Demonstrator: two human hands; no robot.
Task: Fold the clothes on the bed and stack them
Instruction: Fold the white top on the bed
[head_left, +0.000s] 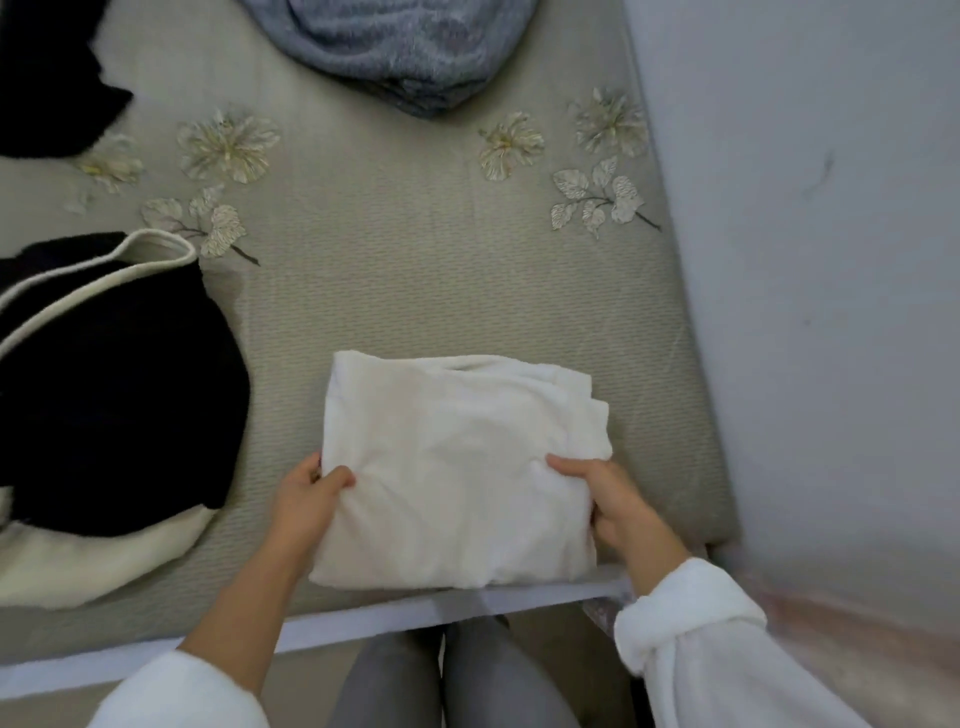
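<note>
A folded white garment (457, 457) lies as a thick rectangle at the near edge of the bed (415, 291). My left hand (306, 499) grips its left side, thumb on top and fingers tucked under the cloth. My right hand (613, 504) grips its right side the same way, thumb lying across the top. A black garment with white trim (109, 384) rests on the bed to the left. Another black garment (47, 73) lies at the far left corner.
A crumpled grey-blue blanket (395, 47) sits at the far middle of the bed. A pale wall (805, 260) runs close along the bed's right side. My legs in grey trousers (452, 675) stand against the bed's near edge.
</note>
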